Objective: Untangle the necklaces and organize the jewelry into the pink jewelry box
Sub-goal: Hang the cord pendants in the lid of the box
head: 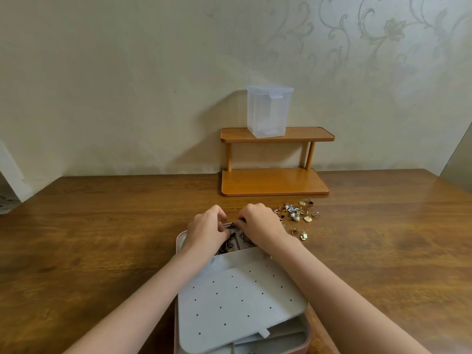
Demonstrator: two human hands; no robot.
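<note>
Just below frame centre, our left hand [208, 229] and right hand [260, 223] pinch a dark necklace clasp [233, 225] at the far edge of the open pink jewelry box [307, 335]; chains lie inside, while glinting earrings and rings [297, 215] wait right of centre on glossy wood, so we judge sorting partly done

Single head view, looking forward and down over table [102, 226], close above forearms, facing wall.

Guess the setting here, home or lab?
Likely a home room, at a desk or dresser: a wooden table against floral-patterned wallpaper, a small two-tier wooden shelf holding a clear plastic container, and loose jewelry beside a pink jewelry box.
</note>
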